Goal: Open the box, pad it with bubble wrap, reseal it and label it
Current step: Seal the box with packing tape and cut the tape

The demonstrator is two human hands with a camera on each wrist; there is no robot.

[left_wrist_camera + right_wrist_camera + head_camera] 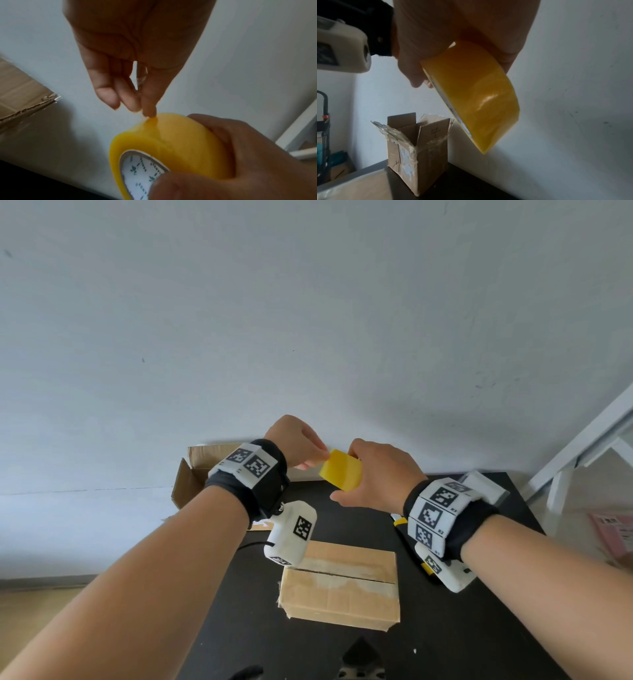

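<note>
Tape roll point(342, 470): yellow, printed white core, held in the air over the black table point(346, 518), near the wall. Right hand point(380, 474): fingers curled round the roll's outer face, thumb at the core, as the left wrist view shows. Left hand point(297, 444): fingertips point(150, 111) bunched and pressed to the roll's top edge, where a small raised nib of tape shows; whether the end is actually pinched or only being picked at cannot be told. Box point(339, 585): closed, flaps meeting along a centre seam with pale residue of old tape, lying on the table below and between the wrists, untaped as far as can be seen. Second box point(418, 148): open, flaps up, ragged clear tape on its rims, standing at the table's far left against the wall. Step in hand, by judgement: freeing the tape end for resealing. Risks: the end may tear to a sliver if lifted by one corner; the freed strip may fold and stick to itself or to the fingers; the box flaps are held by nothing and could spring apart before tape reaches the seam.
</note>
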